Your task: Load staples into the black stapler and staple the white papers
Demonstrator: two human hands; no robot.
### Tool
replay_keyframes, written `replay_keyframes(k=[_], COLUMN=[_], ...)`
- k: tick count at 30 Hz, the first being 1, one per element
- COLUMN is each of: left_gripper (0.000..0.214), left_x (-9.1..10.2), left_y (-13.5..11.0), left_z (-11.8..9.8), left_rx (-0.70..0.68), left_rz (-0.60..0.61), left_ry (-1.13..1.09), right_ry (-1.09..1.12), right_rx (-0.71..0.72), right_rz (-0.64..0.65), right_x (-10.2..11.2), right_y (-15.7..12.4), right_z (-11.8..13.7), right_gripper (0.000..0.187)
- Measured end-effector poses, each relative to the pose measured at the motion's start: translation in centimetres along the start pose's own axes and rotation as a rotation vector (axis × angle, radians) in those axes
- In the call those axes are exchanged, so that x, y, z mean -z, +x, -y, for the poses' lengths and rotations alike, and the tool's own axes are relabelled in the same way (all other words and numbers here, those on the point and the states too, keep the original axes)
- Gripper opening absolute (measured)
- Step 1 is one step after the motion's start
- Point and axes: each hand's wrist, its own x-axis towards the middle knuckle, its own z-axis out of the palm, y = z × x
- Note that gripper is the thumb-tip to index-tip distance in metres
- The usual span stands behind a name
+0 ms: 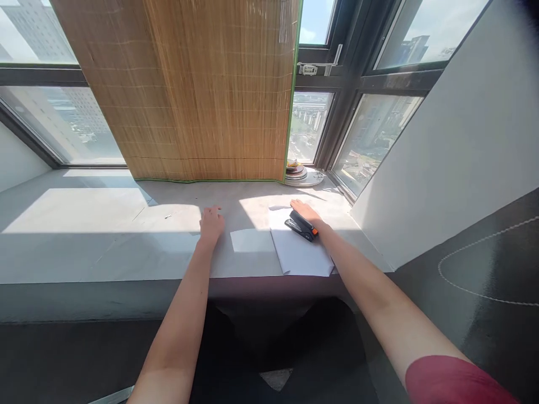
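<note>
My right hand (309, 215) rests on a black stapler with an orange tip (300, 225), fingers laid over its far side. The stapler lies on a stack of white paper (298, 252) on the grey window ledge (105, 235). A smaller white sheet (251, 240) lies just left of the stack. My left hand (211, 223) is flat on the ledge, palm down with fingers loosely curled, left of the small sheet and holding nothing.
A bamboo blind (202, 90) hangs over the middle window down to the ledge. Stacked plates (300, 173) sit in the ledge's far right corner. A white wall (458, 146) slants along the right. A dark surface (484, 269) lies at the right.
</note>
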Motion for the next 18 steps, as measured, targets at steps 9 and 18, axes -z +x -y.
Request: replay_keyframes(k=[9,18], left_gripper=[0.054,0.052], left_x=[6.1,6.0], left_y=[-4.3,-4.7], left_z=[10.2,9.0], left_rx=[0.102,0.094], left_rz=[0.046,0.02], left_ry=[0.454,0.454], right_ry=[-0.006,-0.054], right_rx=[0.024,0.205], right_rz=[0.021,0.042], right_x=[-6.4,-14.5], right_y=[2.6,7.6], right_z=[6.9,19.0], right_gripper=[0.046,0.043])
